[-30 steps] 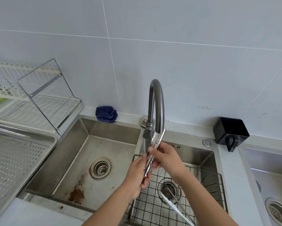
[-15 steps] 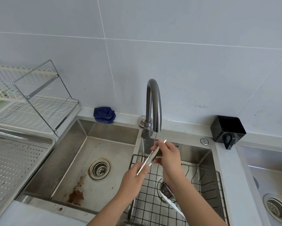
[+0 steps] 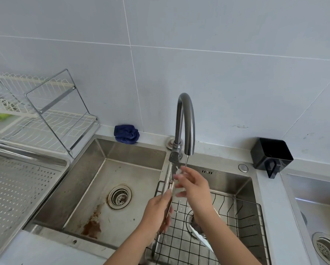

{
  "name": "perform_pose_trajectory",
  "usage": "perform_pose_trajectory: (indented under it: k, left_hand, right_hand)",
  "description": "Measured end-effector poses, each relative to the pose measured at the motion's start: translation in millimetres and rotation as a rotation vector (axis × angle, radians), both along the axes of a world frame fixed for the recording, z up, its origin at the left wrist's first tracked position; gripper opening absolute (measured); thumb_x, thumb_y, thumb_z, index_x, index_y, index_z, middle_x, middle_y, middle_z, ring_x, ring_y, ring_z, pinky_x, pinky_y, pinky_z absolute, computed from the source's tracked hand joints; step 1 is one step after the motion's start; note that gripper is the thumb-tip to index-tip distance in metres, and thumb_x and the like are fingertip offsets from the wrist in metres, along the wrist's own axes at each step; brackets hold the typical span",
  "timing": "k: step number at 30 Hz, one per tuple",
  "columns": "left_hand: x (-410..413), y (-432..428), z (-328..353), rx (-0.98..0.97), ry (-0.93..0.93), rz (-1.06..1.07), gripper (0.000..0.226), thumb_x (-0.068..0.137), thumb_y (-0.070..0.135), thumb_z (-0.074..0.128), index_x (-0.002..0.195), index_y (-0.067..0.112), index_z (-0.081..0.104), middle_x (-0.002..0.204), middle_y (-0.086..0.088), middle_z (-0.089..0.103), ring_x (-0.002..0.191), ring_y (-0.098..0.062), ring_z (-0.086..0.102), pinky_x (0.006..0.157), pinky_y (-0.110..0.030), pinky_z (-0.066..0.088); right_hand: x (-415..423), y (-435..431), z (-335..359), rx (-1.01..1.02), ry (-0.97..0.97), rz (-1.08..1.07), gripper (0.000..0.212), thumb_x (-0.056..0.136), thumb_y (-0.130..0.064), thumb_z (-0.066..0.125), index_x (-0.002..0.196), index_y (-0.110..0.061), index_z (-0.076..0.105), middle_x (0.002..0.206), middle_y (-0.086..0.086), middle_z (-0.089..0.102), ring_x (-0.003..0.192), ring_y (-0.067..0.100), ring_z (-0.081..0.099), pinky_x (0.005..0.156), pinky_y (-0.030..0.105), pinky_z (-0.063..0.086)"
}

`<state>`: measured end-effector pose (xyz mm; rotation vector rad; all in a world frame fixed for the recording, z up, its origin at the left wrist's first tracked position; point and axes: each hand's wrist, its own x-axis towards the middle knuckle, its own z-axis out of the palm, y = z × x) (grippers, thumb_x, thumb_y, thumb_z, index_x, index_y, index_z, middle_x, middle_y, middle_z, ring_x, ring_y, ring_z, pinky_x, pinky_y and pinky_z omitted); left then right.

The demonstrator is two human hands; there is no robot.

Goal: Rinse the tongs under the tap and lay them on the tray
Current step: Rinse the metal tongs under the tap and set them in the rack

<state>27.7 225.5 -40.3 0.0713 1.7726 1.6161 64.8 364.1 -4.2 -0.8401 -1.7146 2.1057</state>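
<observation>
- The tiled wall (image 3: 217, 64) filled the upper half of the view, pale and grey.
- A steel tabletop (image 3: 271, 197) ran below it and carried a double sink; the left basin (image 3: 95, 188) had a round drain and a rusty stain on its floor.
- A perforated tray (image 3: 13, 192) lay at the far left, just beside the left basin.
- A wire dish rack (image 3: 45, 119) stood behind the tray, against the wall.
- A black wire basket (image 3: 227, 222) sat in the right basin, with a white-handled utensil (image 3: 200, 238) lying in it.
- The curved tap (image 3: 185, 123) rose between the two basins and let a thin stream of water fall.
- A black container (image 3: 271, 155) stood on the tabletop at the right.
- A dark blue cloth (image 3: 126, 134) lay bunched by the wall, behind the left basin.
- The left hand (image 3: 156, 213) was closed around the lower end of the tongs (image 3: 169, 185), which stood nearly upright over the divider between the basins, their upper end just below the spout.
- The right hand (image 3: 192, 186) was spread loose, fingers blurred, at the upper part of the tongs under the water; whether it gripped them could not be told.
</observation>
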Motion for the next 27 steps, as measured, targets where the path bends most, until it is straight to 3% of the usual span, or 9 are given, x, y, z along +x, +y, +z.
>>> perform_pose_trajectory:
  k: [3, 6, 11, 16, 19, 22, 25, 27]
  left_hand:
    - [0, 2, 7, 0.005, -0.006, -0.032, 0.059, 0.087, 0.072, 0.056, 0.074, 0.016, 0.068, 0.068, -0.012, 0.061, 0.047, -0.023, 0.052, 0.04, -0.027, 0.041]
    - [2, 7, 15, -0.003, 0.015, -0.075, 0.063, 0.088, 0.073, 0.053, 0.076, 0.013, 0.067, 0.063, -0.01, 0.061, 0.046, -0.022, 0.053, 0.04, -0.027, 0.042]
    - [4, 14, 24, -0.046, 0.11, -0.09, 0.058, 0.088, 0.067, 0.052, 0.086, 0.01, 0.063, 0.069, -0.002, 0.061, 0.046, -0.015, 0.053, 0.039, -0.027, 0.042]
    - [2, 9, 26, -0.071, 0.218, -0.098, 0.034, 0.099, 0.054, 0.05, 0.081, 0.031, 0.068, 0.074, 0.001, 0.06, 0.051, -0.016, 0.051, 0.038, -0.027, 0.041]
    - [2, 6, 26, -0.066, 0.246, -0.092, 0.03, 0.1, 0.053, 0.049, 0.083, 0.04, 0.07, 0.069, 0.008, 0.061, 0.051, -0.015, 0.051, 0.038, -0.027, 0.041]
    - [1, 1, 26, -0.046, 0.235, -0.065, 0.026, 0.1, 0.052, 0.049, 0.09, 0.046, 0.072, 0.068, 0.007, 0.062, 0.049, -0.014, 0.051, 0.038, -0.024, 0.04]
    - [-1, -4, 27, -0.032, 0.216, -0.028, 0.025, 0.098, 0.053, 0.05, 0.092, 0.047, 0.073, 0.07, 0.005, 0.062, 0.05, -0.014, 0.051, 0.037, -0.024, 0.039]
    - [-3, -4, 27, -0.018, 0.209, -0.018, 0.026, 0.099, 0.052, 0.049, 0.096, 0.043, 0.073, 0.071, 0.002, 0.062, 0.051, -0.016, 0.05, 0.036, -0.026, 0.038]
  right_hand:
    - [7, 18, -7, 0.09, -0.114, -0.198, 0.017, 0.1, -0.008, 0.059, 0.111, -0.015, 0.07, 0.082, 0.005, 0.075, 0.062, 0.011, 0.065, 0.056, 0.028, 0.058]
    - [3, 28, -4, 0.022, -0.136, -0.053, 0.017, 0.106, -0.02, 0.054, 0.112, -0.016, 0.07, 0.095, 0.009, 0.076, 0.073, 0.019, 0.067, 0.06, 0.032, 0.061]
    - [-15, 31, 1, 0.06, -0.122, 0.065, 0.03, 0.106, -0.018, 0.052, 0.091, -0.006, 0.076, 0.071, 0.003, 0.076, 0.061, 0.017, 0.066, 0.054, 0.028, 0.057]
    - [-27, 25, -2, 0.148, -0.13, -0.075, 0.018, 0.1, -0.015, 0.058, 0.092, -0.01, 0.073, 0.062, 0.004, 0.068, 0.047, 0.016, 0.063, 0.045, 0.029, 0.054]
    - [-28, 19, -7, 0.185, -0.123, -0.096, 0.032, 0.102, -0.021, 0.056, 0.076, -0.005, 0.066, 0.051, 0.001, 0.061, 0.043, 0.018, 0.061, 0.041, 0.03, 0.05]
    - [-28, 16, -10, 0.131, -0.131, -0.018, 0.032, 0.102, -0.018, 0.053, 0.076, -0.003, 0.064, 0.057, 0.006, 0.066, 0.052, 0.023, 0.066, 0.048, 0.031, 0.055]
    - [-27, 14, -12, 0.019, -0.09, 0.111, 0.021, 0.099, -0.008, 0.052, 0.09, 0.002, 0.068, 0.079, 0.018, 0.074, 0.069, 0.028, 0.07, 0.062, 0.035, 0.061]
    - [-26, 14, -10, -0.013, -0.046, 0.132, 0.021, 0.099, -0.011, 0.055, 0.089, -0.003, 0.071, 0.076, 0.013, 0.074, 0.068, 0.024, 0.07, 0.063, 0.034, 0.06]
